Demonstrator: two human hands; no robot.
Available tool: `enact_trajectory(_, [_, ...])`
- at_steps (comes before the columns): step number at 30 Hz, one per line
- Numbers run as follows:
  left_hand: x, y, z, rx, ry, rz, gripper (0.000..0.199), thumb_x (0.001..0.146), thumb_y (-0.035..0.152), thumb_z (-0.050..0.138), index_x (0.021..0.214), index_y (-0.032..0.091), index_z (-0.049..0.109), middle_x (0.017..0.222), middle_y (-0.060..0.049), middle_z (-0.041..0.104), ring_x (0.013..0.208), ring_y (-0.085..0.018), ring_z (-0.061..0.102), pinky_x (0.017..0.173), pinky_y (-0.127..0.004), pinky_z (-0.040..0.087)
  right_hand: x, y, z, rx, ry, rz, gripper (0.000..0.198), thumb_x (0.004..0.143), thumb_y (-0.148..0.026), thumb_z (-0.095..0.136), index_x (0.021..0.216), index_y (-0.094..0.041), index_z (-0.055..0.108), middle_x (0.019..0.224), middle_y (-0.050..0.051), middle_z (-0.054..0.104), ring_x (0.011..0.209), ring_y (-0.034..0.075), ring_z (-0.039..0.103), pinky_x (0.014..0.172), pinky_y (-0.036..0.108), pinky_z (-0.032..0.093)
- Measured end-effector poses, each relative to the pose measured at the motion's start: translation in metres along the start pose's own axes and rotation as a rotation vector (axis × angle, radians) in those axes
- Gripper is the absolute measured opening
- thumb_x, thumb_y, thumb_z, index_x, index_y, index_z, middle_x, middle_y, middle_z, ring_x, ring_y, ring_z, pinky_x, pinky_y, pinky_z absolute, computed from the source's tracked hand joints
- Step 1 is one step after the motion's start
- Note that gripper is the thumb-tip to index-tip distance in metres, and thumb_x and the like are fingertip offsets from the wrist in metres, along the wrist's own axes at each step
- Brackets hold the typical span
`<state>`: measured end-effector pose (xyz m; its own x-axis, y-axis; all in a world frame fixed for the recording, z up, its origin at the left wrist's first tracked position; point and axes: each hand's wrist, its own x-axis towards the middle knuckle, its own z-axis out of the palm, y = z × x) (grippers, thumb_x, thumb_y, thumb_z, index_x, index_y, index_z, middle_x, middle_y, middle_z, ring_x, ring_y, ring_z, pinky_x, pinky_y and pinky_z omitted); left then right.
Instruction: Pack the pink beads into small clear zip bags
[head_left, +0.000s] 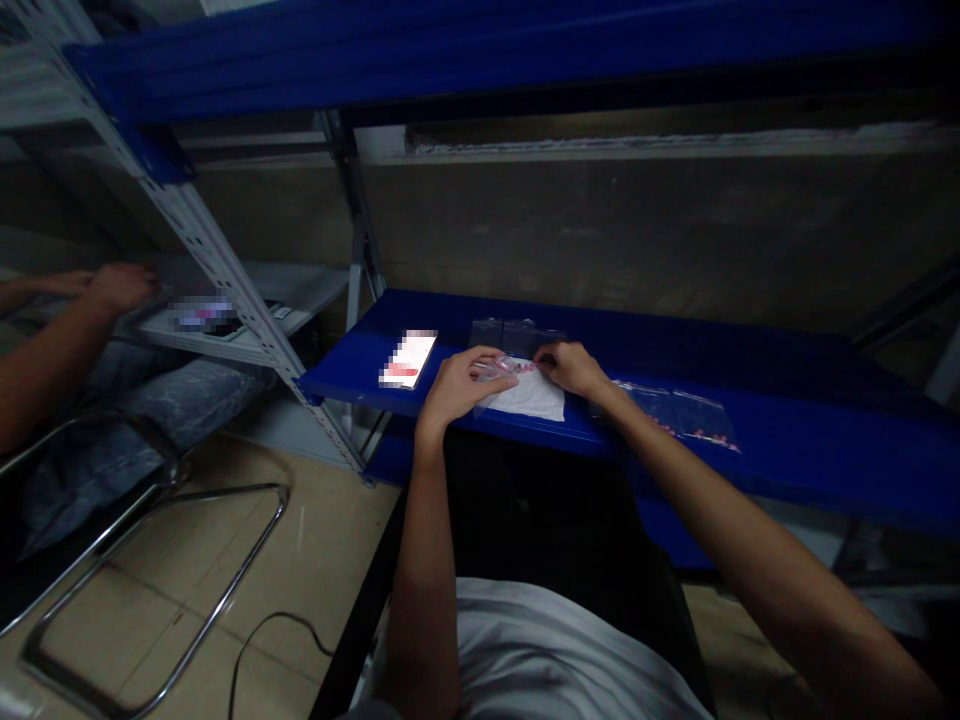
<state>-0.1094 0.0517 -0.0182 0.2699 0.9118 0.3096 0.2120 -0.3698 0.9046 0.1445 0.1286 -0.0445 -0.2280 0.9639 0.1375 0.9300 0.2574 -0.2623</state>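
Observation:
My left hand point(459, 388) is closed on a small clear plastic bag point(493, 370), its thumb laid along the near side. Small pink pieces point(526, 367), too small to name, lie at the far edge of a white cloth point(531, 396) between my hands. The fingers of my right hand point(571, 368) are pinched together right beside these pieces; whatever is in the pinch is hidden. To the right, partly behind my right forearm, clear bags point(703, 418) hold more small pink pieces. Flat clear bags point(504, 334) lie behind the cloth.
A lit phone point(409, 358) rests left of my hands on the blue shelf point(795, 440). A blue beam point(480, 60) crosses overhead, with a grey upright point(202, 250) at left. Another person's hand point(124, 287) is beyond it, near a metal-framed chair point(247, 560).

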Motion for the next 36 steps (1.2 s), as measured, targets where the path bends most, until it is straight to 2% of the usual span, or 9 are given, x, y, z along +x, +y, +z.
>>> enact_trajectory(6, [-0.003, 0.002, -0.001, -0.014, 0.018, 0.008, 0.049, 0.075, 0.040, 0.089, 0.117, 0.020, 0.074, 0.114, -0.011, 0.077, 0.098, -0.021, 0.073, 0.087, -0.035, 0.059, 0.001, 0.004, -0.004, 0.017, 0.005, -0.069, 0.025, 0.090, -0.009, 0.060, 0.101, -0.019, 0.080, 0.103, 0.009, 0.079, 0.091, 0.020, 0.071, 0.080, 0.025, 0.048])
enact_trajectory(11, [-0.003, 0.003, 0.001, -0.027, 0.013, -0.025, 0.051, 0.074, 0.040, 0.090, 0.118, 0.019, 0.074, 0.115, -0.012, 0.076, 0.098, -0.022, 0.073, 0.087, -0.035, 0.060, -0.007, 0.000, -0.020, 0.170, 0.110, -0.052, 0.020, 0.090, -0.011, 0.060, 0.094, -0.016, 0.078, 0.097, 0.009, 0.079, 0.087, 0.020, 0.071, 0.080, 0.027, 0.048])
enact_trajectory(14, [-0.001, 0.003, 0.002, -0.057, 0.000, -0.019, 0.052, 0.073, 0.037, 0.091, 0.118, 0.017, 0.073, 0.113, -0.012, 0.077, 0.096, -0.021, 0.074, 0.088, -0.035, 0.059, -0.018, -0.018, -0.037, 0.368, 0.171, -0.074, 0.015, 0.092, -0.023, 0.063, 0.093, -0.017, 0.077, 0.092, 0.007, 0.079, 0.081, 0.020, 0.069, 0.075, 0.028, 0.048])
enact_trajectory(17, [0.001, 0.002, 0.003, -0.085, -0.003, 0.012, 0.050, 0.073, 0.035, 0.091, 0.116, 0.016, 0.074, 0.110, -0.012, 0.078, 0.101, -0.022, 0.074, 0.093, -0.036, 0.058, -0.031, -0.047, -0.054, 0.486, 0.150, -0.186, 0.020, 0.092, -0.034, 0.064, 0.092, -0.018, 0.077, 0.090, 0.007, 0.078, 0.082, 0.021, 0.068, 0.075, 0.030, 0.049])
enact_trajectory(23, [-0.002, 0.004, 0.004, -0.118, -0.010, 0.027, 0.049, 0.073, 0.034, 0.091, 0.116, 0.016, 0.074, 0.109, -0.012, 0.079, 0.104, -0.023, 0.074, 0.095, -0.037, 0.059, -0.044, -0.084, -0.070, 0.447, 0.034, -0.344, 0.020, 0.092, -0.033, 0.064, 0.091, -0.021, 0.080, 0.088, 0.005, 0.078, 0.083, 0.020, 0.068, 0.076, 0.030, 0.047])
enact_trajectory(27, [-0.003, 0.005, 0.003, -0.137, -0.013, 0.017, 0.049, 0.073, 0.033, 0.090, 0.116, 0.017, 0.073, 0.110, -0.012, 0.079, 0.102, -0.023, 0.075, 0.093, -0.036, 0.060, -0.038, -0.072, -0.064, 0.619, -0.020, -0.313, 0.030, 0.096, -0.042, 0.059, 0.091, -0.019, 0.078, 0.084, 0.006, 0.076, 0.077, 0.019, 0.066, 0.071, 0.029, 0.048])
enact_trajectory(30, [-0.002, 0.007, 0.001, -0.143, -0.014, -0.009, 0.050, 0.072, 0.032, 0.091, 0.116, 0.016, 0.073, 0.110, -0.012, 0.078, 0.098, -0.022, 0.075, 0.089, -0.034, 0.061, -0.027, -0.050, -0.055, 0.676, 0.089, -0.165, 0.027, 0.095, -0.038, 0.059, 0.098, -0.017, 0.077, 0.091, 0.007, 0.077, 0.077, 0.018, 0.066, 0.069, 0.029, 0.049])
enact_trajectory(33, [-0.002, 0.010, 0.001, -0.133, -0.002, -0.026, 0.051, 0.072, 0.033, 0.092, 0.116, 0.016, 0.073, 0.111, -0.013, 0.078, 0.097, -0.021, 0.075, 0.086, -0.034, 0.061, -0.015, -0.027, -0.041, 0.548, 0.150, -0.046, 0.020, 0.090, -0.021, 0.059, 0.098, -0.016, 0.076, 0.092, 0.009, 0.078, 0.079, 0.019, 0.068, 0.071, 0.028, 0.049])
enact_trajectory(36, [-0.004, 0.011, 0.002, -0.117, 0.007, -0.032, 0.051, 0.072, 0.034, 0.091, 0.117, 0.016, 0.073, 0.113, -0.013, 0.078, 0.096, -0.021, 0.075, 0.086, -0.034, 0.061, -0.009, -0.014, -0.026, 0.369, 0.120, -0.013, 0.026, 0.086, -0.012, 0.058, 0.101, -0.017, 0.078, 0.096, 0.008, 0.079, 0.083, 0.020, 0.070, 0.076, 0.028, 0.051])
